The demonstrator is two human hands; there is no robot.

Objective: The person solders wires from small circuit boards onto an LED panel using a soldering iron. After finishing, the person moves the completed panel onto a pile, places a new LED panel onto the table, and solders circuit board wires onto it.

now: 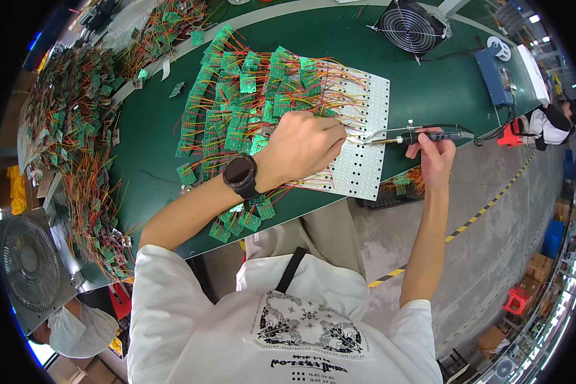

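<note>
Right hand (pixel 434 155) grips iron (pixel 429 136) pen-like, likely for fine aim, tip over panel (pixel 363 171) at tabletop's (pixel 438 96) near edge. Left hand (pixel 301 148) curls above panel, perhaps steadying wires (pixel 347 102); grasp hidden, cannot tell.

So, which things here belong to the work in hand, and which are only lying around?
In the work, it seems:
soldering iron, in the right hand
white panel, by the left hand
wired green boards

Only around, apparently:
red stool
cardboard boxes
large fan
</note>
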